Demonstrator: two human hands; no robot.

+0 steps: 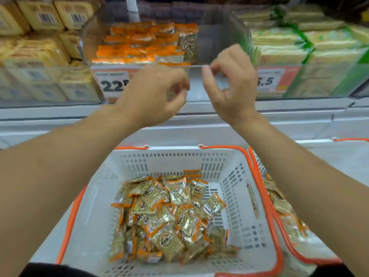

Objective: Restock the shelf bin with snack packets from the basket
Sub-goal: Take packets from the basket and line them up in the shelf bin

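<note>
A shop: shelf bins of packaged snacks, a price tag, a shopping basket.

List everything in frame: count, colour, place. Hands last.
basket: one, white with orange handles, bottom centre, below the shelf
snack packets: a loose pile, too many to count, gold with orange ends, in the basket
second basket: one, white and orange, partly seen at right, holding similar packets
shelf bin: one, clear, middle of shelf; right part bare
stacked packets: rows, orange and gold, left part of the shelf bin
price tag: one, white and orange, on the bin front, partly hidden
yellow packs: many, left bins
green-edged packs: many, right bin
left hand: fingers loosely curled, empty, at the bin front
right hand: fingers loosely curled, empty, at the bin front
</note>
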